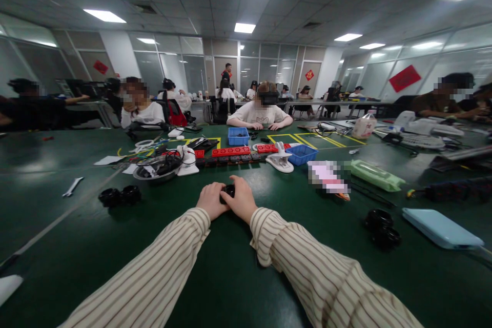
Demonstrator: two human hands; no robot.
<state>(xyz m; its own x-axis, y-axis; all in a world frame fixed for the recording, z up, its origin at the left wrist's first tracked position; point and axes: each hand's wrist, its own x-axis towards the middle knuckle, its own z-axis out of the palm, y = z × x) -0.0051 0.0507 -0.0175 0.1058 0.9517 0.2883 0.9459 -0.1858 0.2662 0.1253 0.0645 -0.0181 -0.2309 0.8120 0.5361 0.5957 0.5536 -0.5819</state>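
Black part (227,192) between both hands

small black round part (227,192), mostly hidden, between both hands; on green table

On the green table (230,277), the left hand (210,200) and right hand (241,198) meet, both closed around 1 small black part (227,192).

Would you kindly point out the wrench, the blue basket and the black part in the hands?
wrench (73,187), head view, mid-handle
blue basket (302,154), head view, front wall
black part (227,192), head view, top
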